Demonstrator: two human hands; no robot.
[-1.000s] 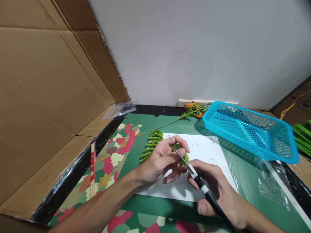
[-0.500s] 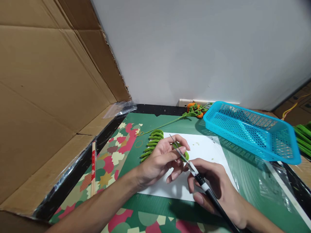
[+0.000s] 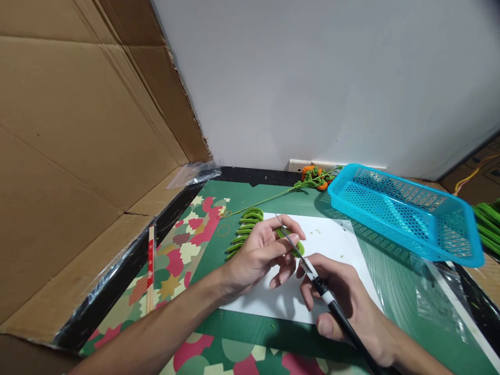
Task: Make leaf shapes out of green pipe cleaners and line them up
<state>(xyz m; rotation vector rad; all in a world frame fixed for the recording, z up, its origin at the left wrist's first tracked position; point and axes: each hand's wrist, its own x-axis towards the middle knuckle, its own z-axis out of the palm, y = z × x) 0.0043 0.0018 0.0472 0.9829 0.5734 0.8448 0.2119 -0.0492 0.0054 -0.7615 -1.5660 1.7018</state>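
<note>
In my left hand (image 3: 269, 250), thumb and fingertips pinch a small looped piece of fuzzy green pipe cleaner (image 3: 299, 249). My right hand (image 3: 347, 297) is closed around a long black-and-white tool (image 3: 323, 290), whose exact kind I cannot make out. Its thin dark metal tip lies across the green piece, beside my left thumb. Just left of my left hand, a row of bent green fuzzy pieces (image 3: 246, 226) rests along the edge of a white paper sheet (image 3: 328, 239). A few small greenish bits lie on that sheet.
A blue perforated basket (image 3: 406, 219) stands at the back right, beside an orange flower stem (image 3: 312, 179). Chopsticks in a red-and-white wrapper (image 3: 150, 265) lie at left. Cardboard (image 3: 78, 156) walls the left side; green stems (image 3: 488, 226) sit far right.
The tool's blades, slightly apart before, now look closer together over the green piece. My right thumb has shifted a little. The left hand has barely moved.
</note>
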